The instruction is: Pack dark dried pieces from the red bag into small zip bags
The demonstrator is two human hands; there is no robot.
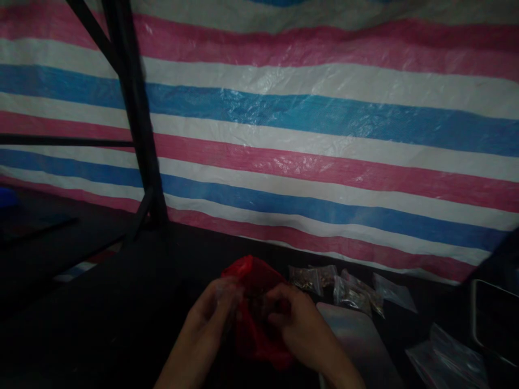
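Observation:
Both my hands meet low in the middle of the view, over a dark table (121, 324). Between them is a red plastic bag (253, 281), crumpled and standing up. My left hand (213, 310) pinches its left side, and something thin and clear also seems to lie under the fingers. My right hand (295, 321) grips the bag's right side with curled fingers. The light is dim and the bag's contents are hidden.
Several small clear zip bags (348, 294) with brownish bits lie just right of my hands. A grey flat slab (360, 340) sits beneath my right wrist. More clear bags (450, 359) lie far right beside a dark tray (492, 319). A striped tarp (324, 135) hangs behind, with a black frame (138, 124) at left.

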